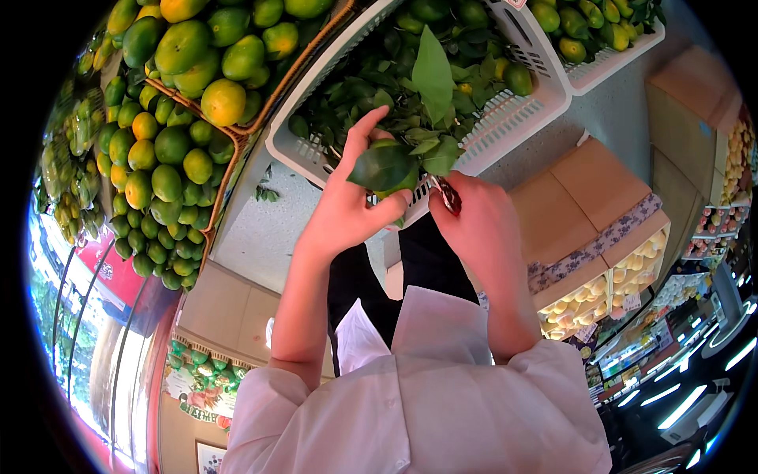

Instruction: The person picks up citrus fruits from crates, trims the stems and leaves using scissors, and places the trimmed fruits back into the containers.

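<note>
My left hand [355, 201] holds a green citrus fruit [388, 169] with leaves on its stem, its index finger raised past the fruit. One large leaf [433, 77] stands up above it. Close on the right, my right hand [482, 219] is closed around a small metal tool [447, 194], perhaps snips, mostly hidden by the fingers. The tool's end is by the leaves beside the fruit; whether it touches the stem I cannot tell. Both hands are over the near edge of a white plastic basket [509, 121], which holds loose leaves and green citrus fruits [518, 79].
Wicker-edged displays of green and yellow citrus [172, 145] lie at the left. Another white basket [616, 62] of fruit stands at the upper right. Cardboard boxes [568, 207] and trays of pale yellow fruit [583, 302] are at the right. Fallen leaves [266, 193] lie on the speckled floor.
</note>
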The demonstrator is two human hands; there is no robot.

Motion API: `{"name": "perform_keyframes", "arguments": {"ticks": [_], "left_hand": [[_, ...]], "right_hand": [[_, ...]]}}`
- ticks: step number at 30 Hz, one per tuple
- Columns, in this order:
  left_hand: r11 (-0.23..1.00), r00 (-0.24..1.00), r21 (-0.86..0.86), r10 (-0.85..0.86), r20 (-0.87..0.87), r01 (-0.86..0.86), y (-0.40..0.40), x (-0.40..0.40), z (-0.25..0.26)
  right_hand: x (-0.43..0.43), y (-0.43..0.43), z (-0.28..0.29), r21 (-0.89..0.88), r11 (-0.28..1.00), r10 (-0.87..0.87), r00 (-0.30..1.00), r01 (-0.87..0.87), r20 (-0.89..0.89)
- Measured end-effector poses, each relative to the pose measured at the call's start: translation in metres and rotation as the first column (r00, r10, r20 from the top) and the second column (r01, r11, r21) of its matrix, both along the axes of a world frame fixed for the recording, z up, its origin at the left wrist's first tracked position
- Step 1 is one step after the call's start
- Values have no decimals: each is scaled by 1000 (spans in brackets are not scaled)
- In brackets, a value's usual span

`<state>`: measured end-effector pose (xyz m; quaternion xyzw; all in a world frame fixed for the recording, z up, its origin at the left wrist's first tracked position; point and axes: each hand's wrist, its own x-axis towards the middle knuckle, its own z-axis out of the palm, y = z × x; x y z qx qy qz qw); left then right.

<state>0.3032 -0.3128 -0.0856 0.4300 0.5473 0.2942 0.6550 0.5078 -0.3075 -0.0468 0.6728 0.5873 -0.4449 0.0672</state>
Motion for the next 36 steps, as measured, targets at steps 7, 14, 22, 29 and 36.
{"name": "perform_keyframes", "arguments": {"ticks": [7, 14, 22, 29, 36], "left_hand": [[976, 972, 148, -128, -196, 159, 5, 5, 7], [962, 958, 194, -142, -250, 193, 3, 10, 14], [988, 983, 82, -118, -143, 131, -7, 18, 11], [996, 997, 58, 65, 39, -67, -29, 1, 8], [853, 837, -143, 520, 170, -501, -90, -43, 12]], "right_hand": [[5, -15, -20, 208, 978, 20, 985, 17, -172], [-7, -31, -24, 296, 932, -126, 952, 210, -279], [-11, -39, -41, 218, 896, -315, 899, 387, -305], [-3, -32, -61, 12, 888, -438, 853, 460, -283], [-16, -50, -64, -75, 925, -378, 893, 371, -245]]}}
